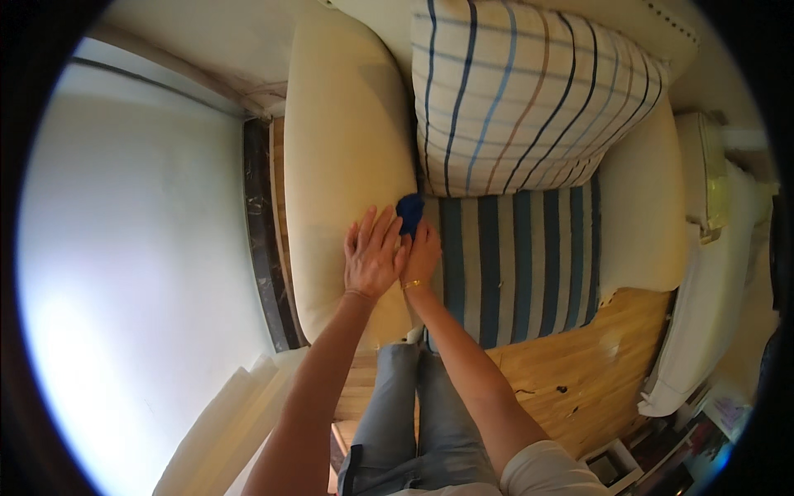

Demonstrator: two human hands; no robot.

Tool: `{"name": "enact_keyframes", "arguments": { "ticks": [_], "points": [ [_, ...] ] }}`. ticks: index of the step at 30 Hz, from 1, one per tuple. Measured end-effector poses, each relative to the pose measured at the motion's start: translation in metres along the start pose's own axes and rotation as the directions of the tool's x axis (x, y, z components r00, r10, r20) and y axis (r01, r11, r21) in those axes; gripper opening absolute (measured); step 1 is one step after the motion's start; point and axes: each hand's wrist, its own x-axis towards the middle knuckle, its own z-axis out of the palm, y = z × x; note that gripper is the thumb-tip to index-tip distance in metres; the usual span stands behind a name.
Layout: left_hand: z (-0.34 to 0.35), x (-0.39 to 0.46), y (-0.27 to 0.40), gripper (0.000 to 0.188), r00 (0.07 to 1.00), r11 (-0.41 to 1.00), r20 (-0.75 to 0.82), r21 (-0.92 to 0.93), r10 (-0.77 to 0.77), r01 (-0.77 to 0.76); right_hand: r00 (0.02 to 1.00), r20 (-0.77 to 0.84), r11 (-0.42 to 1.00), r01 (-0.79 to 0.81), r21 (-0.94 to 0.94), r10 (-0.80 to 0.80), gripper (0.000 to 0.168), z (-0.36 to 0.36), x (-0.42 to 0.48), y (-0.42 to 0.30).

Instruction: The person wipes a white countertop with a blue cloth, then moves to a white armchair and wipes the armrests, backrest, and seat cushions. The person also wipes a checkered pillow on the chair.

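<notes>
A cream upholstered armchair stands before me, and my left hand (373, 257) rests palm down on its left armrest (347, 155), fingers slightly apart. Close beside it, my right hand (423, 254), with a gold bracelet at the wrist, grips a dark blue cloth (410, 212). The cloth is bunched against the inner upper side of the armrest, by the seat; part of it is hidden by my fingers. To the right lies the striped blue and beige seat cushion (524, 266). A striped, cream back pillow (527, 93) leans at the rear.
At the left is a large, bright frosted panel (136, 186) with a dark stone sill (267, 229). Wooden floor (570, 378) with small dark bits shows at the right front. White-covered furniture (701, 310) stands farther right. Pale curtain-like fabric (229, 421) hangs at lower left.
</notes>
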Motion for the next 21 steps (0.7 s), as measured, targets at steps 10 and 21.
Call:
{"name": "enact_keyframes", "arguments": {
  "ticks": [10, 21],
  "points": [
    [-0.003, -0.006, -0.008, 0.054, 1.0, 0.996, 0.02, -0.084, 0.004, -0.002, 0.614, -0.374, 0.719, 0.59, -0.369, -0.695, 0.041, -0.184, 0.131, -0.13],
    [-0.009, -0.006, -0.002, 0.043, 0.999, 0.998, -0.042, -0.05, 0.035, -0.037, 0.922, 0.18, 0.795, 0.387, -0.468, -0.343, 0.081, -0.224, 0.267, -0.183]
  ]
}}
